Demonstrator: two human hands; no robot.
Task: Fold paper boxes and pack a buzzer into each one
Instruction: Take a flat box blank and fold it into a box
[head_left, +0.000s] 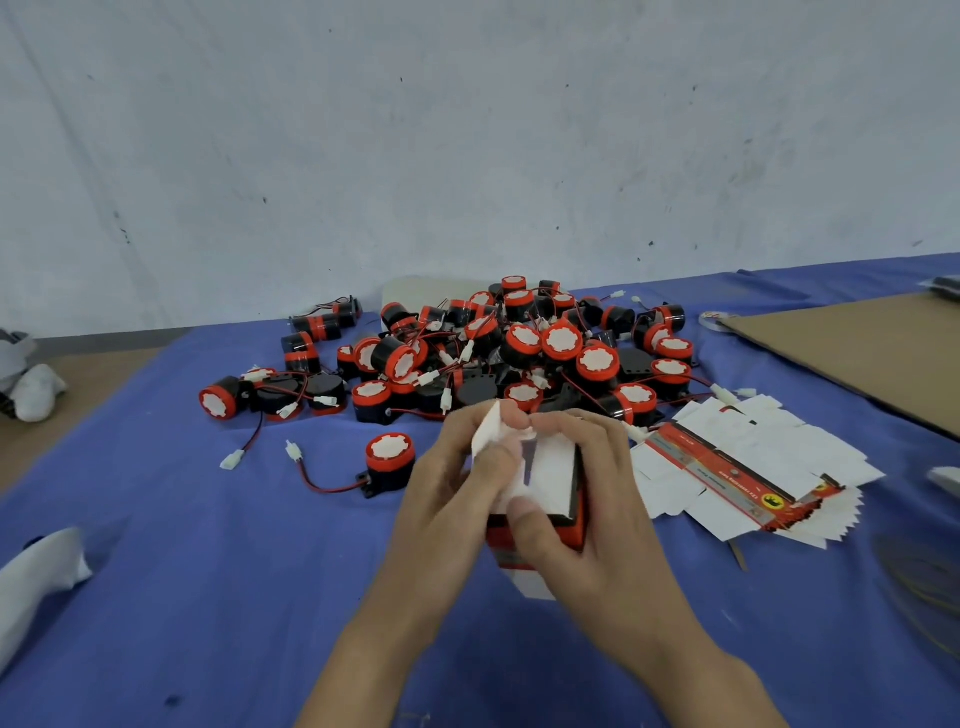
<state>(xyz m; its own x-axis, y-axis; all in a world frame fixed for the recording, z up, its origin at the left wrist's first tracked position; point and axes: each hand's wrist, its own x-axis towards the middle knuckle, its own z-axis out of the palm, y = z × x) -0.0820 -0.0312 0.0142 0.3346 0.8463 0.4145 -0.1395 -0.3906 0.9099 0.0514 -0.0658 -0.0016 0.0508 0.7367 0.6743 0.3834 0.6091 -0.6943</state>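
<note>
While left hand (447, 509) fingers pinch white flap (488, 428), right hand (597, 519) grips paper box (553, 467).

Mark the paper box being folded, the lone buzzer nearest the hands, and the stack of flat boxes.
paper box (551, 470): head view, white upper flap.
lone buzzer (389, 451): head view, white top face.
stack of flat boxes (727, 464): head view, red printed strip.

One half-folded box (551, 470), one stack of flat boxes (737, 467), several dozen buzzers (562, 341).
</note>
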